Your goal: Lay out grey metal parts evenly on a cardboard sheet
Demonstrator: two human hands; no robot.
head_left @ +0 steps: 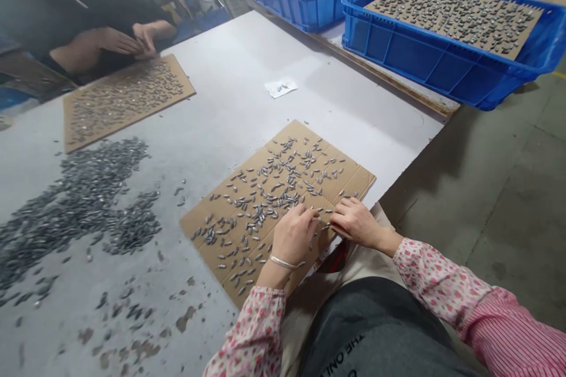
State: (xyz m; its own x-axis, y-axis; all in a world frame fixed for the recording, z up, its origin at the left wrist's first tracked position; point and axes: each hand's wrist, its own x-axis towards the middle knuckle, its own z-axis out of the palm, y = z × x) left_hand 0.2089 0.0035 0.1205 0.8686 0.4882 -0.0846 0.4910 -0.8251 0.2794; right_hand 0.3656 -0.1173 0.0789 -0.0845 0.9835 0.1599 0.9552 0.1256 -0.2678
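Observation:
Small grey metal pieces (289, 179), shaped like slim pointed ovals, lie scattered over a brown cardboard sheet (260, 156) at the table's near edge. My left hand (294, 232), with a bangle at the wrist, is over the sheet's near part, fingers curled and tips together. Beside it, my right hand (356, 222) is closed at the sheet's near right edge, its fingertips close to a few of the metal pieces. What either hand pinches, if anything, is too small and hidden to make out.
A large heap of similar grey pieces (88, 194) spreads over the white table (225, 82) at left. Across it, another person's hands (128, 41) work above a second filled cardboard sheet (128, 103). Two blue crates (398, 56) stand at back right. A small white packet (281, 88) lies mid-table.

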